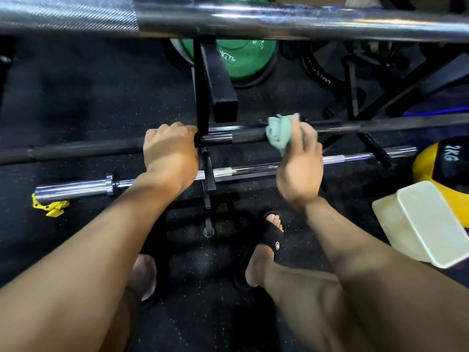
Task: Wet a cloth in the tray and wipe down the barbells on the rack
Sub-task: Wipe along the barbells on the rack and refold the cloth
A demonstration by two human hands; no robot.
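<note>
Head view: left hand (170, 146) grips black bar (243, 137) by the rack (203, 97), likely steadying; right hand (299, 158) pinches cloth (278, 134) against it, wiping; tray (429, 224) near right on floor.

Left hand (170, 148) gripping black barbell (86, 149) beside rack upright (201, 97). Right hand (299, 163) pinching green cloth (279, 134) against same bar. Chrome barbell (76, 188) below; pale tray (426, 224) on floor, right.
</note>
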